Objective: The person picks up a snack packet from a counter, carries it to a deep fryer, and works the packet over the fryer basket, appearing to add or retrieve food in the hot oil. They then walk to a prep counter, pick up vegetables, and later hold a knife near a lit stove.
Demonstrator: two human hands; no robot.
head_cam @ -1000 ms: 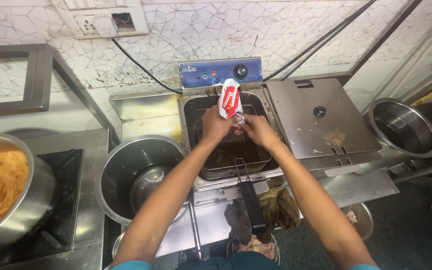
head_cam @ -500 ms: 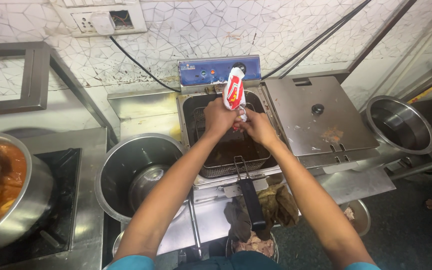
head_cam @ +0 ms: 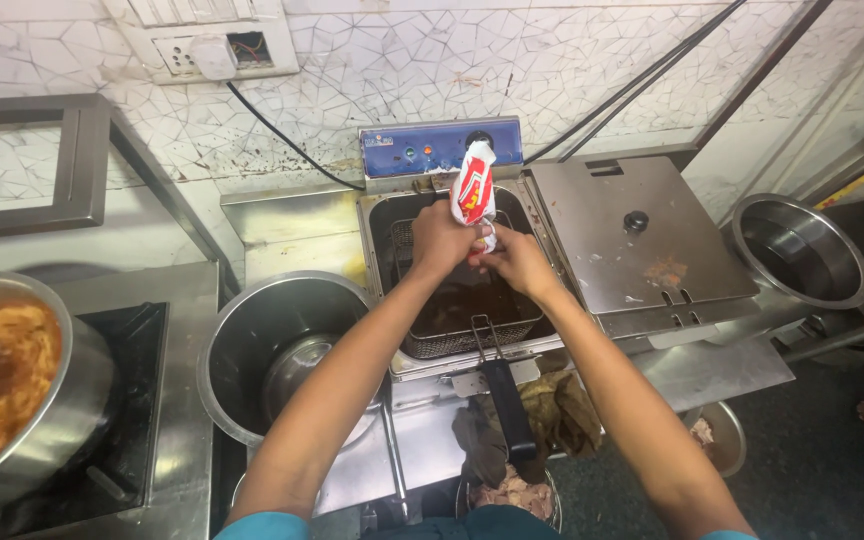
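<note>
My left hand (head_cam: pixel 441 238) and my right hand (head_cam: pixel 514 258) meet over the open electric fryer (head_cam: pixel 384 262). Together they grip the lower end of a red and white plastic packet (head_cam: pixel 473 189), which stands upright above my fingers. Below my hands a wire fry basket (head_cam: pixel 447 337) sits in the dark oil, its black handle (head_cam: pixel 507 405) pointing toward me. The fryer's blue control panel (head_cam: pixel 440 151) is just behind the packet.
The fryer's flat steel lid (head_cam: pixel 634 240) lies to the right, with a steel bowl (head_cam: pixel 798 249) beyond it. A large steel pot (head_cam: pixel 280 345) stands left of the fryer. At far left a pot of orange food (head_cam: pixel 7 385) sits on a stove. A crumpled cloth (head_cam: pixel 555 419) hangs below.
My hands and the packet stay over the fryer with only slight shifts. The view has tilted a little, bringing the pot of orange food further into view.
</note>
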